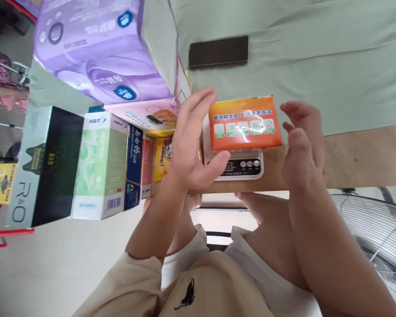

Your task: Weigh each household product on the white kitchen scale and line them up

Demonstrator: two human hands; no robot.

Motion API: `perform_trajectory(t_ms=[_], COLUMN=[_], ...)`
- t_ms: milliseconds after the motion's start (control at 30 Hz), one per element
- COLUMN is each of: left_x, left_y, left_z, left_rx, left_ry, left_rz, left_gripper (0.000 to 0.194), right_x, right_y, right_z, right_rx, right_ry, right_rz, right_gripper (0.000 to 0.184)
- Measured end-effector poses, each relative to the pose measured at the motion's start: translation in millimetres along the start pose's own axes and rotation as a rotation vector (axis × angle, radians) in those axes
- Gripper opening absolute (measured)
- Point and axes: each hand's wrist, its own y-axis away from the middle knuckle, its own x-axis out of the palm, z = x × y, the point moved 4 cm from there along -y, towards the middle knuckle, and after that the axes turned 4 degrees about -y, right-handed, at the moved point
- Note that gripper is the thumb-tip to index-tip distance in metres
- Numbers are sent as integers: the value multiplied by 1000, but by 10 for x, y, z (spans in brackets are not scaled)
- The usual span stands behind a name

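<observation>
The left hand (191,147) and right hand (302,141) are open around the orange pack (246,121) on the white scale (251,171), so it looks like weighing, and next probably needs reading the little screen (229,167).

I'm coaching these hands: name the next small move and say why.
Probably ease the left hand leftward, clear of the digital scale: the orange soap pack seems to rest there unheld, the right hand is open and apart from it, and the left thumb partly covers the display.
</observation>
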Motion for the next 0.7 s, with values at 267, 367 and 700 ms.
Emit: perform_trajectory(t_ms=[267,367,700], left_x=[-139,-144,-113], left_y=[230,220,258], left_z=[-165,-215,-181], left_rx=[97,95,-97], left_ry=[-99,-116,-129], left_rz=[-226,-251,-337], left_gripper=[39,28,11], right_x=[43,62,216], right_y=[29,46,37], right_z=[-69,-50,3], right_rx=[6,-11,-69], right_ry=[-122,-123,-169], right_rz=[-70,-82,-38], right_gripper=[54,52,51])
